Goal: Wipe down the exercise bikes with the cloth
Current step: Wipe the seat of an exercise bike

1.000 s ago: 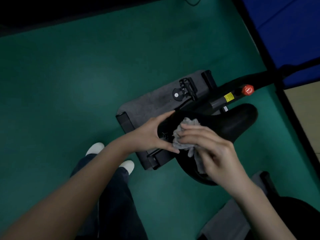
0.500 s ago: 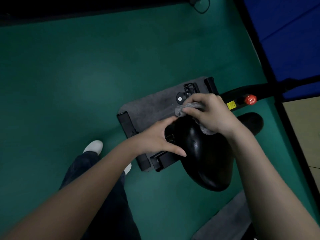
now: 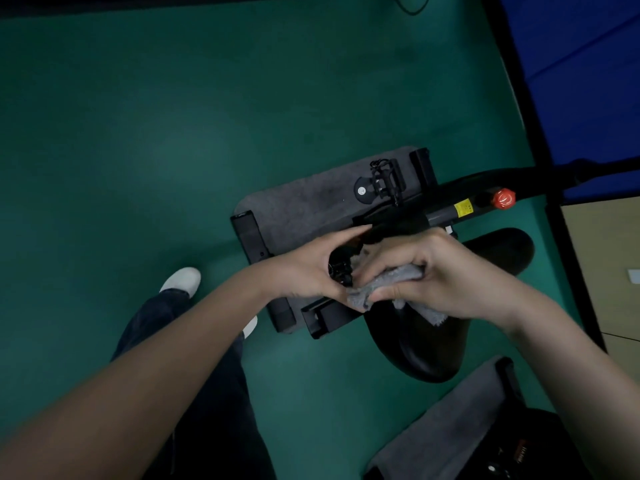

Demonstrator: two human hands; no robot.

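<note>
— Since half a second ago, the right hand is drawing back from the frame side of the saddle toward the left hand?
— Yes. It is clutching the bunched grey cloth, fingers curling over it, thumb underneath, pressing it on the saddle's left edge.
— And the left hand?
— It is bracing just beside the cloth, thumb and forefinger spreading straight, gripping nothing.
— How is the room looking?
— Beyond the grip, the bike frame with its red knob is crossing close by. Nearer than the grip, the saddle's broad end is lying bare. Left of the grip, the green floor is stretching away past the edge of the grey mat.
</note>
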